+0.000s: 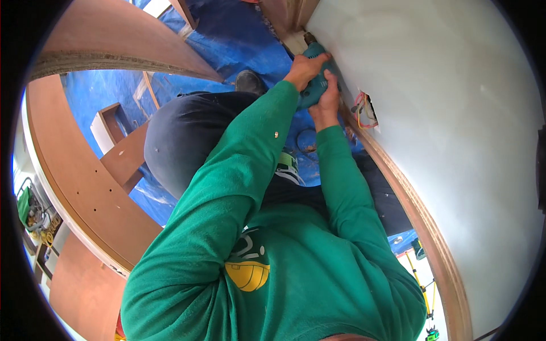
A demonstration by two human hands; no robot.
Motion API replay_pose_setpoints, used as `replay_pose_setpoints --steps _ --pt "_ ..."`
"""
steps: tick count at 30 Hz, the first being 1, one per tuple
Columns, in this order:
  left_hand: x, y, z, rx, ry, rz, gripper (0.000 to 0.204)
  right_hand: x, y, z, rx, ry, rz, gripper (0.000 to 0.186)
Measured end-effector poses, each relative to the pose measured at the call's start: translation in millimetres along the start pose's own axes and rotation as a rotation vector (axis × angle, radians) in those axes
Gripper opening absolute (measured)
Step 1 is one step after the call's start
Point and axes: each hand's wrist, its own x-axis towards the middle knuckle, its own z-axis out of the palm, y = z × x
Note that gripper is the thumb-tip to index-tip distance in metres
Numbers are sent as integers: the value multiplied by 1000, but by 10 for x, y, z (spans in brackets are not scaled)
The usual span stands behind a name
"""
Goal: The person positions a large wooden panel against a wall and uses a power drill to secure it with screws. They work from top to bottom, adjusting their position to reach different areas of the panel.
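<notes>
A teal power drill is held between both my hands, low beside the white wall. My left hand is closed around the front of its body, close behind the dark chuck. Further back, my right hand wraps round the drill, its thumb pointing up along the side. The chuck points away from me, toward pale wood at the foot of the wall. Whether a bit touches the wood is too small to tell.
An opening with loose coloured wires sits in the white wall, right of my hands. Wood trim edges the wall. Blue sheeting covers the floor. Curved brown panels and a small wooden box stand left.
</notes>
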Motion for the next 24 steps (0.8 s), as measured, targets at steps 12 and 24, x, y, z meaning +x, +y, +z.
replay_pose_setpoints --steps 12,24 --pt "-30 27 2 -162 7 -69 99 48 -8 -66 -273 64 -268 47" --pt "58 -69 184 88 267 134 101 4 -97 -23 -10 -63 68 46"
